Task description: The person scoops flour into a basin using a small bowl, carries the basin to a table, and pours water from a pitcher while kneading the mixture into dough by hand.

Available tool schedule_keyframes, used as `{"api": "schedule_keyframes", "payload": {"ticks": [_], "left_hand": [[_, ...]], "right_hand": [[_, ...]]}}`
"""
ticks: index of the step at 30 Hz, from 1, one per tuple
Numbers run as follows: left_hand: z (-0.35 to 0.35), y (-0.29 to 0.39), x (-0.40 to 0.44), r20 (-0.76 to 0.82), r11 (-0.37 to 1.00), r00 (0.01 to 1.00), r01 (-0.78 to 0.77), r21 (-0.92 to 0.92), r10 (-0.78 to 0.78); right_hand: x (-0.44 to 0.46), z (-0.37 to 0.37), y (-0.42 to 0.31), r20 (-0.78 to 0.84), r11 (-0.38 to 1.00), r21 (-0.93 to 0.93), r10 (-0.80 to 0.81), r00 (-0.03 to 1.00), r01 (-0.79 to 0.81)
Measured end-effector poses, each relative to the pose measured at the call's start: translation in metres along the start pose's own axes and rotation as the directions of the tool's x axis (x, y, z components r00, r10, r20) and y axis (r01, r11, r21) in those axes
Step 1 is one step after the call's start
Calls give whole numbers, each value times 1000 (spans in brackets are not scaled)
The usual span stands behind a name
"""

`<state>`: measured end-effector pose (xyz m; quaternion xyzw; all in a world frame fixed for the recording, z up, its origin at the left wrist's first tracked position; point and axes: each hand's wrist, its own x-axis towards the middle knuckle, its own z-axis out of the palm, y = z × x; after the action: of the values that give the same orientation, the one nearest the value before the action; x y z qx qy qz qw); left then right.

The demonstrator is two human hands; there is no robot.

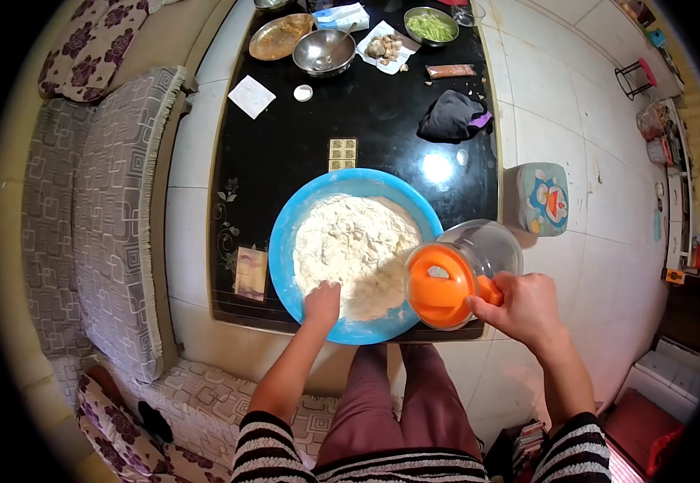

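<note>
A wide blue basin [284, 233] stands near the front edge of the black table, filled with pale, lumpy flour [356, 241]. At the basin's near left side, my left hand [323, 303] reaches into the flour, and its fingertips are hidden from view. My right hand [527, 306] is wrapped round the orange handle of a clear pitcher [485, 249] with an orange lid. The pitcher is tilted over the basin's right rim, its lid end toward the flour. Whether liquid is coming out I cannot make out.
Farther back on the table [285, 153] are a steel bowl [324, 53], a brown dish [280, 37], garlic on paper [385, 48], a bowl of shredded greens [430, 26] and a dark cloth bag [451, 117]. A cartoon-printed stool [542, 200] stands right of the table; a sofa [120, 225] is left.
</note>
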<state>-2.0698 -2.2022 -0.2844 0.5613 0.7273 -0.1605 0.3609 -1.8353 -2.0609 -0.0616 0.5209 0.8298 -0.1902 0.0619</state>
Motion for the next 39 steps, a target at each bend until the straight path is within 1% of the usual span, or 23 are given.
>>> {"api": "schedule_keyframes", "payload": {"ticks": [4, 6, 7, 9, 10, 12, 13, 15, 16, 18, 19, 21, 23, 26, 27, 29, 31, 33, 34, 36, 37, 38, 39], "left_hand": [[5, 2, -10, -99, 998, 995, 24, 65, -18], [8, 1, -8, -113, 994, 989, 95, -53, -100], [8, 1, -8, -112, 994, 989, 96, -54, -101], [9, 0, -7, -134, 970, 978, 127, -208, -157], [11, 0, -8, -134, 970, 978, 128, -208, -158], [14, 2, -10, -221, 931, 962, 74, -359, -161], [14, 3, -10, -221, 931, 962, 74, -359, -161], [13, 5, -10, -172, 839, 950, 133, -528, -259], [17, 5, -9, -171, 840, 951, 134, -526, -258], [32, 4, -4, -307, 812, 910, 52, -581, -278], [39, 5, -2, -307, 813, 911, 52, -580, -277], [47, 11, 0, -425, 809, 853, -7, -588, -301], [45, 14, 1, -395, 803, 863, 21, -596, -315], [35, 21, 0, -355, 809, 884, 41, -586, -303], [34, 23, 0, -348, 823, 896, 33, -567, -275], [35, 27, 1, -338, 824, 892, 65, -563, -301], [32, 28, 5, -334, 822, 885, 90, -562, -325], [28, 26, 11, -174, 822, 950, 123, -556, -260], [27, 24, 11, -176, 822, 950, 122, -556, -260], [27, 19, 15, -227, 801, 936, 85, -592, -267], [28, 15, 19, -226, 801, 937, 83, -593, -265], [29, 10, 23, -394, 799, 869, 3, -601, -300], [30, 8, 27, -545, 800, 769, -74, -595, -334]], "right_hand": [[3, 0, -5, 2, 997, -43, -65, 998, 65], [4, 1, -9, -7, 995, -50, -81, 997, 80], [4, 1, -10, -16, 994, -55, -94, 995, 93], [4, 2, -10, -19, 994, -52, -100, 995, 99], [5, 2, -10, -24, 993, -49, -105, 994, 104], [4, 0, -11, -23, 993, -54, -111, 994, 110], [4, -1, -11, -20, 992, -59, -113, 993, 112], [4, -1, -11, -22, 992, -58, -115, 993, 114], [3, -1, -11, -25, 992, -57, -116, 993, 114], [3, -2, -11, -24, 991, -65, -115, 993, 113], [4, -3, -12, -24, 991, -72, -118, 993, 116], [4, -4, -13, -11, 990, -79, -115, 993, 114], [6, -3, -11, 0, 990, -90, -112, 994, 112], [8, -1, -1, -31, 994, -28, -111, 993, 110], [10, -3, 1, -26, 997, -6, -75, 997, 75], [11, -7, 6, -19, 999, 20, -37, 999, 38], [13, -11, 12, 25, 991, 108, 79, 997, -81], [14, -10, 19, 10, 985, 147, 91, 996, -92], [15, -11, 22, 13, 969, 206, 136, 991, -135], [17, -9, 31, 24, 931, 307, 198, 980, -196], [18, -6, 35, 24, 932, 305, 201, 979, -198], [19, -3, 39, -13, 903, 379, 223, 975, -202], [20, 1, 42, -46, 869, 452, 247, 968, -200]]}}
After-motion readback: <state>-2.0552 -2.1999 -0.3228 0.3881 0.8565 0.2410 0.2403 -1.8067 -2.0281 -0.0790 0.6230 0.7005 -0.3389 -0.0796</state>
